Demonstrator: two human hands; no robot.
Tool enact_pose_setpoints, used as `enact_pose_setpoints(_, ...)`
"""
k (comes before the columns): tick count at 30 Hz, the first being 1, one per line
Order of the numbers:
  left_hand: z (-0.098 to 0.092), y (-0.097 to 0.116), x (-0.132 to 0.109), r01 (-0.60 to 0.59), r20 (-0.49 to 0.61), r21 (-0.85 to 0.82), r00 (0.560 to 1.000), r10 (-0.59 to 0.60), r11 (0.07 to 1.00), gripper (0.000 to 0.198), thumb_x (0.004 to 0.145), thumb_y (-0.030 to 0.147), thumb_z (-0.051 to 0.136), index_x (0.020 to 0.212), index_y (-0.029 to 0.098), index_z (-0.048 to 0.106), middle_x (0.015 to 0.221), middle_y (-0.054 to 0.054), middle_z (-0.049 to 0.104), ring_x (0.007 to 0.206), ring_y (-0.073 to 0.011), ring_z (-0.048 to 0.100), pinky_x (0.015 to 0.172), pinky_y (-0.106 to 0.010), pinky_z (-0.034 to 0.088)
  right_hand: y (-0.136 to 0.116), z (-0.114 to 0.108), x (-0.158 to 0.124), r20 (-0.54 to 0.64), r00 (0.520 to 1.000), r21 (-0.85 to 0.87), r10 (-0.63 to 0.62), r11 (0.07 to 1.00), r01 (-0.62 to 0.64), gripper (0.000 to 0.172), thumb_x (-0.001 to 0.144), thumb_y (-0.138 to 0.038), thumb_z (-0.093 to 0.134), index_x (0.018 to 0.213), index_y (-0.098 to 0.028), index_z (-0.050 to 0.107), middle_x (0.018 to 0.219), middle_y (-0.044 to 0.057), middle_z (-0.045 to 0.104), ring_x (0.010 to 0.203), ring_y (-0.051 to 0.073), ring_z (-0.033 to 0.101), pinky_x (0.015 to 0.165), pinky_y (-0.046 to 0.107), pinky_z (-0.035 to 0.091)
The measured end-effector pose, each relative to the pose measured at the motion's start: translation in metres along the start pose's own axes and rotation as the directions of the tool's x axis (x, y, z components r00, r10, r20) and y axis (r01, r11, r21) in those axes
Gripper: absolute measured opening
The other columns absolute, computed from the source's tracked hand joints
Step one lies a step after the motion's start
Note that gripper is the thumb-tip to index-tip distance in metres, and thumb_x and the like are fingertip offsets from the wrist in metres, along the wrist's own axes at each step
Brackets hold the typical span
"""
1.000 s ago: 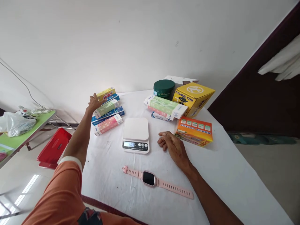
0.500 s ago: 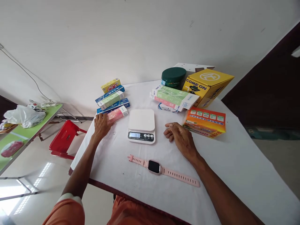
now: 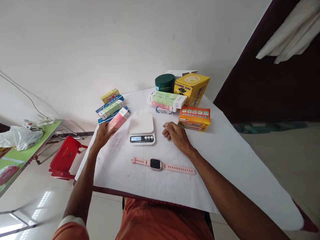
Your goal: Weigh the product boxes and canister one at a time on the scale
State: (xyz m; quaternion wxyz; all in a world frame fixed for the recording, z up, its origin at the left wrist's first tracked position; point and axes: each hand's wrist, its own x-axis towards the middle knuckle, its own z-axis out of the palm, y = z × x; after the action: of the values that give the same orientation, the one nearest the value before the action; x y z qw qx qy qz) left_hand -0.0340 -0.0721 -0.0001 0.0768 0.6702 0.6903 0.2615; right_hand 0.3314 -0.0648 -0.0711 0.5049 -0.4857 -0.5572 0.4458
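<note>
Just the head view here, looking down at a white table (image 3: 225, 156).

Left hand (image 3: 102, 134) is wrapped around the near end of a pink box (image 3: 118, 120). The box is tilted, with its far end pointing up and away, right next to the left edge of the scale (image 3: 142, 129). Can't tell if the low end is touching the table or not. Just behind the box is a small pile of boxes (image 3: 110, 106), blue, green and a yellow one at the back.

Right hand (image 3: 175, 133) is lying palm down on the table just right of the scale, fingers loosely curled, nothing in it. It's close to the scale but not touching.

The scale's plate has nothing on it and the display is lit with digits. In front of it, nearer the person, a pink watch (image 3: 156, 164) lies flat with its strap stretched out left to right.

Past the right hand there's an orange box (image 3: 194, 118), and behind that a yellow box (image 3: 192, 85) with "COME ON" on it. Next to the yellow one sits a green tin (image 3: 164, 82), and in front of the tin is a green-and-white box (image 3: 167, 99) stacked on a couple of others.

Off to the left on the floor: a red chair (image 3: 63, 158) and a green side table (image 3: 30, 143) with a plastic bag (image 3: 21, 137) on it.
</note>
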Motion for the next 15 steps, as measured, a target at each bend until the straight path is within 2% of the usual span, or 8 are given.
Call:
enact_pose_setpoints(3, 0.005, 0.027, 0.008, -0.176, 0.074, -0.007, 0.982, 0.176, 0.984, 0.047, 0.089, 0.058, 0.067, 0.119, 0.022, 0.061, 0.118, -0.010, 0.065, 0.112, -0.0289, 0.063, 0.098, -0.043, 0.052, 0.003, 0.000, 0.001, -0.008, 1.000, 0.006, 0.000, 1.000, 0.000, 0.061, 0.090, -0.081, 0.051, 0.086, -0.021, 0.061, 0.069, 0.004, 0.068, 0.057, 0.015, 0.059, 0.049, 0.026, 0.048)
enact_pose_setpoints(8, 0.030, 0.059, 0.030, -0.383, 0.198, -0.052, 0.901, 0.385, 0.923, 0.047, 0.091, 0.056, 0.068, 0.123, 0.022, 0.060, 0.118, -0.010, 0.062, 0.112, -0.0285, 0.059, 0.101, -0.045, 0.050, 0.001, 0.000, 0.002, 0.004, 1.000, 0.016, 0.005, 1.000, -0.005, 0.061, 0.090, -0.081, 0.050, 0.085, -0.021, 0.060, 0.068, 0.003, 0.066, 0.054, 0.014, 0.058, 0.048, 0.026, 0.047)
enact_pose_setpoints(11, 0.043, 0.064, 0.039, -0.433, 0.253, -0.045, 0.867, 0.429, 0.900, 0.046, 0.094, 0.058, 0.065, 0.123, 0.022, 0.060, 0.117, -0.010, 0.060, 0.112, -0.0294, 0.057, 0.102, -0.047, 0.048, -0.002, -0.001, 0.001, 0.013, 1.000, 0.010, 0.002, 1.000, -0.002, 0.060, 0.091, -0.080, 0.050, 0.084, -0.021, 0.060, 0.068, 0.003, 0.066, 0.054, 0.014, 0.058, 0.048, 0.026, 0.047)
enact_pose_setpoints(15, 0.050, 0.062, 0.044, -0.424, 0.292, -0.004, 0.866, 0.406, 0.906, 0.051, 0.093, 0.063, 0.063, 0.124, 0.022, 0.060, 0.119, -0.011, 0.059, 0.113, -0.0317, 0.055, 0.101, -0.050, 0.047, 0.000, 0.000, 0.001, 0.016, 1.000, 0.013, 0.009, 1.000, -0.010, 0.059, 0.090, -0.080, 0.052, 0.085, -0.022, 0.060, 0.067, 0.002, 0.067, 0.055, 0.013, 0.057, 0.048, 0.024, 0.047)
